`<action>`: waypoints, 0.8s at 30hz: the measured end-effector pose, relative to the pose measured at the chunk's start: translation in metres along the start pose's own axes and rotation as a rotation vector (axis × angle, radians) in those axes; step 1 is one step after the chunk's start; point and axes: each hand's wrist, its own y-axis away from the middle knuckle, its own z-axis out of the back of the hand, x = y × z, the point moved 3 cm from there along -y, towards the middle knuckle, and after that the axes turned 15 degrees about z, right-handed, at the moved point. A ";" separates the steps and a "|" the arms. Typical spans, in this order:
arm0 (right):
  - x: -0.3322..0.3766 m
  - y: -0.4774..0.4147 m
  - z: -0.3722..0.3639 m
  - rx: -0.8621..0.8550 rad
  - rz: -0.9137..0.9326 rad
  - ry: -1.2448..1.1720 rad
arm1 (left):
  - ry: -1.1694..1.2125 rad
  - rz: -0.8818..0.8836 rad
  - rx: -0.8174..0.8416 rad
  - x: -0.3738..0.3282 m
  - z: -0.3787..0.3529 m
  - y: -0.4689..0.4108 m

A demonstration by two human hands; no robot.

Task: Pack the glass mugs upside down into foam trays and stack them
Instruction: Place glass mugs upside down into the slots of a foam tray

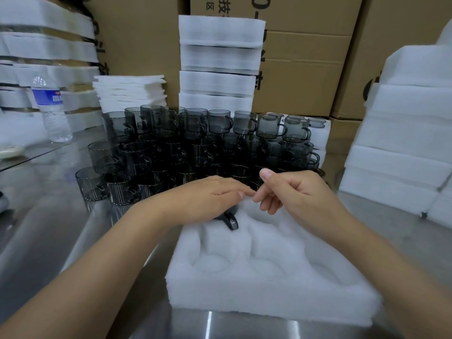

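White foam tray [269, 289] holds one smoky glass mug [231, 221] far-left, left hand [208, 199] flat atop it; right hand [293, 192] loosely curled, empty; pressed crooked, it may chip.

Stacked cardboard box [305, 15] bore black print, the character 技 legible, a large 0 cut off beside it, water bottle [52, 113] wore a blue label, lettering seemingly too blurred to read

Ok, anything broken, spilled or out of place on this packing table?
Nothing stands out. The stacked glass mugs stand upright in even tiers, the foam tray lies flat, and the left hand rests on one mug seated in it. No spill or breakage shows.
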 end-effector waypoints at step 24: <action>0.005 0.001 -0.010 0.180 -0.023 0.139 | -0.284 0.021 0.088 0.002 -0.009 -0.004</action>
